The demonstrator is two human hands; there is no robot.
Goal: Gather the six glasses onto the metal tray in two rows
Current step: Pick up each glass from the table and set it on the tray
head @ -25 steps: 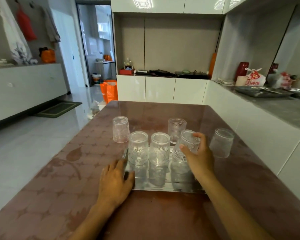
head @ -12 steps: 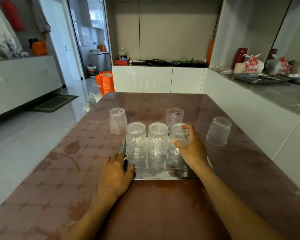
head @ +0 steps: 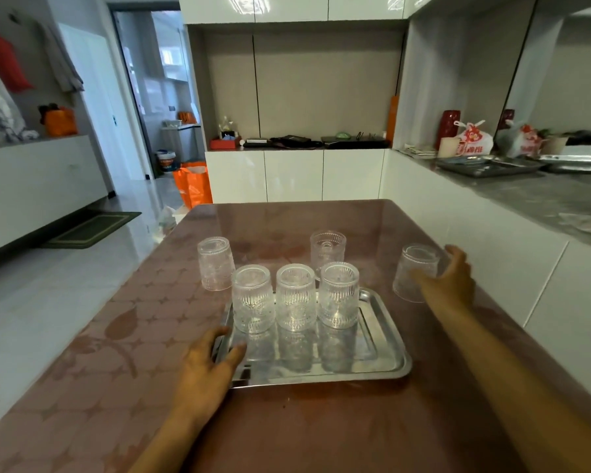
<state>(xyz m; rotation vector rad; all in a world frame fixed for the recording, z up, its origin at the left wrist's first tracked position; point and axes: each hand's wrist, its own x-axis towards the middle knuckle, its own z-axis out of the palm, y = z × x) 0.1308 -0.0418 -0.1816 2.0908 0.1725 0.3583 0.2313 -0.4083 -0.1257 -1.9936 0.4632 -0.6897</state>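
Tray near half bare

Single head-worn wide-angle view, looking forward and down across the table from its near edge, close over the metal tray; white cabinets at 12 o'clock, counter at 2.

orange bag on floor by white cabinets, green mat left, red vase on grey counter.
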